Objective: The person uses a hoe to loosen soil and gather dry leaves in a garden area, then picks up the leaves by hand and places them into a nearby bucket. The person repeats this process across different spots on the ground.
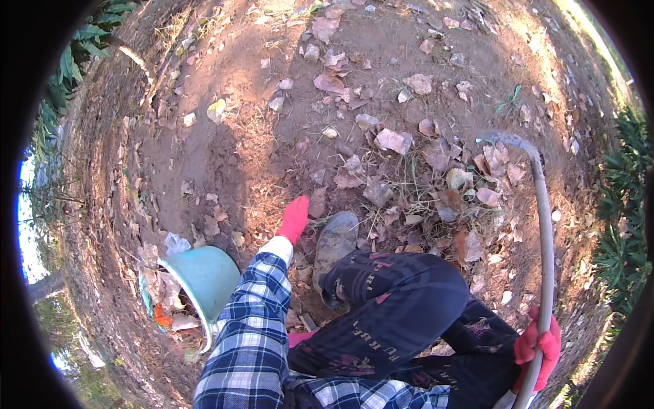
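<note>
My left hand [295, 219], in a red glove, reaches low over the soil beside a dry leaf [318, 202]. I see it from the back with its fingers together; the palm is hidden, so I cannot tell whether anything is in it. At the right, my red-gloved right hand [537, 347] is wrapped around the wooden handle of a hooked tool [545, 240]. Its bent metal head [511, 139] points left over dry leaves. Cut grass and leaves [434, 197] lie in a loose heap between the tool and my shoe [337, 240].
A pale green plastic bucket [214, 278] lies tipped on its side at the left, with dry leaves by its mouth. Clear crumpled plastic [177, 244] sits behind it. Green shrubs [626, 204] border the right, and leafy branches [69, 64] hang at the upper left.
</note>
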{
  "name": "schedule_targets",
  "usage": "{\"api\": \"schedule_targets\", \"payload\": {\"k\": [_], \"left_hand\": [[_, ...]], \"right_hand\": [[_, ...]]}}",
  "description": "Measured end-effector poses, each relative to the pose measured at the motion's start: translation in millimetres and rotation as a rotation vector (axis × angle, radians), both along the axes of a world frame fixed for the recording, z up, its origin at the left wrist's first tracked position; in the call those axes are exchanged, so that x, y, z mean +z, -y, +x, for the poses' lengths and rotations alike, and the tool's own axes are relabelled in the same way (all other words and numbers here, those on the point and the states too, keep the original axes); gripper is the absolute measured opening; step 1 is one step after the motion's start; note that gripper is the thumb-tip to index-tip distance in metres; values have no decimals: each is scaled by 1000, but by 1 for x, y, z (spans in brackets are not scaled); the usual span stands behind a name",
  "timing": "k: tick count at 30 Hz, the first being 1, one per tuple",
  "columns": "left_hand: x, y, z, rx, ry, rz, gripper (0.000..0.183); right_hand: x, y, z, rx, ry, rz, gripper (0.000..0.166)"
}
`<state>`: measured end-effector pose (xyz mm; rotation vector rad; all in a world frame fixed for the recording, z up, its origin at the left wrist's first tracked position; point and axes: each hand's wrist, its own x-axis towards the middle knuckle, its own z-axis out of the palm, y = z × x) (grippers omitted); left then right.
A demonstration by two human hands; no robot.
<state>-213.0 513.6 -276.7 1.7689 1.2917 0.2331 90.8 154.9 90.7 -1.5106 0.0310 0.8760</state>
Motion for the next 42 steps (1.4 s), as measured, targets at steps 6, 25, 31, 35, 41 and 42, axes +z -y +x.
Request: {"api": "schedule_targets", "payload": {"k": [6,25,31,35,41,42], "left_hand": [[54,4,39,-135,-218,9,46],[48,-7,56,-311,-238,4,57],[40,-9,79,-510,-581,-60,40],[2,1,-6,221,-68,-198,46],[137,27,-11,723,440,-618,35],[152,23,-6,778,533,-561,38]], "right_hand": [[-2,4,2,8,-28,15,56],[5,0,-5,24,0,-9,51],[3,-1,-4,35,-4,12,51],[4,-7,-2,80,-4,30,52],[-2,3,-3,24,5,7,52],[-2,2,-2,32,-1,6,52]]}}
